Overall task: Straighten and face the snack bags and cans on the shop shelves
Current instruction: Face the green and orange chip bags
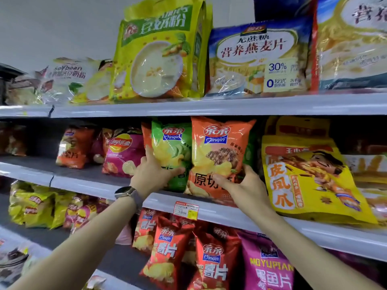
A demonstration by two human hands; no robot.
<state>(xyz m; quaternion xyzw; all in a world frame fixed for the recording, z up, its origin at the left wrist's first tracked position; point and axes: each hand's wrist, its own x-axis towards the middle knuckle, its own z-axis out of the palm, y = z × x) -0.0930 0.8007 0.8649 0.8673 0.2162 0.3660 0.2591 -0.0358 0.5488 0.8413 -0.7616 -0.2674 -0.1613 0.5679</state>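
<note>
Since both are air-puffed crisp bags, the green bag [173, 147] and the orange bag [217, 149] are likely light, soft and slick-skinned, with brittle contents that a hard squeeze would crush. The safest hold looks to be low on a side seam or bottom corner, where the film is flatter and there is less inside. Both stand upright at the front of the middle shelf [230, 214], touching, and the orange one appears to overlap the green one's right edge. The left hand [154, 174] grips the green bag at its lower left, thumb laid across the front and index finger pointing up the left edge; most of the bag lies at 1 o'clock from it. The right hand [245, 185] grips the orange bag's lower right corner, thumb on the front and fingers curled round the right edge, so the bag rises at 11 o'clock from it. A yellow pouch [310, 176] leans just beside the right hand at 3 o'clock
</note>
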